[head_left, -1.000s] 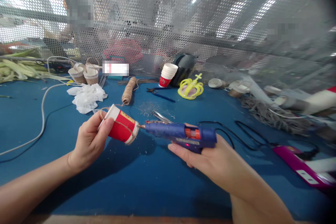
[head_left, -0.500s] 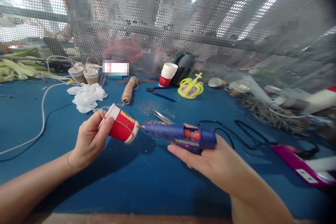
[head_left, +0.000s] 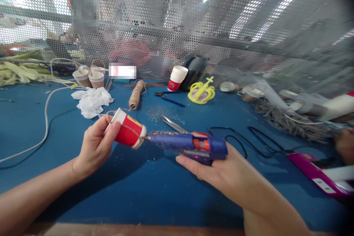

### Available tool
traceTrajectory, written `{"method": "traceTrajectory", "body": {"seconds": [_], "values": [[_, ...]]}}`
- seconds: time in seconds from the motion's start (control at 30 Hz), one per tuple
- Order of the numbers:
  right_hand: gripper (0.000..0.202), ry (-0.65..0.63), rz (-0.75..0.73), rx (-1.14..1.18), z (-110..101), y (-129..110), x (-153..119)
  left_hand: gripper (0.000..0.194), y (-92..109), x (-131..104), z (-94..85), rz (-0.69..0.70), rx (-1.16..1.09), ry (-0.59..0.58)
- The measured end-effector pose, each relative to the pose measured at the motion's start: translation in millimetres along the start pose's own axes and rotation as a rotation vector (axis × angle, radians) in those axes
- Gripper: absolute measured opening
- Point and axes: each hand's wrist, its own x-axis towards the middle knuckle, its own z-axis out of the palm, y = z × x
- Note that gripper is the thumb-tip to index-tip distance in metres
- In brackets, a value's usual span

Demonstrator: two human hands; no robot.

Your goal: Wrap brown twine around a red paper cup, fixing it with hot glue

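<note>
The glue gun (head_left: 175,142) dipped, right hand (head_left: 218,171) gripping it, left hand (head_left: 95,142) pinching the twine-strung red cup (head_left: 126,135)

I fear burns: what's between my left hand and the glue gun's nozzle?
In the head view, the red cup: your left hand holds its rim end; the nozzle is by its base.

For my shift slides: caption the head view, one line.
Left hand holds a tilted red paper cup; right hand holds a blue glue gun, nozzle at the cup's base.

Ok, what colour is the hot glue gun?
The hot glue gun is mostly blue, with orange-red parts, best seen in the head view.
</note>
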Motion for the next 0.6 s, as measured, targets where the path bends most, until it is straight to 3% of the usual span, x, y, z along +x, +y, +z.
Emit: {"method": "traceTrajectory", "body": {"seconds": [0.3,0.6], "values": [[0.032,0.03,-0.044,-0.131,-6.1,6.3,3.8,0.011,-3.4,-5.0,-3.6,0.026,0.009,-0.02],[0.023,0.042,-0.041,-0.084,-4.9,2.0,6.9,0.013,-4.1,-5.8,-4.2,0.006,0.053,-0.03]]}}
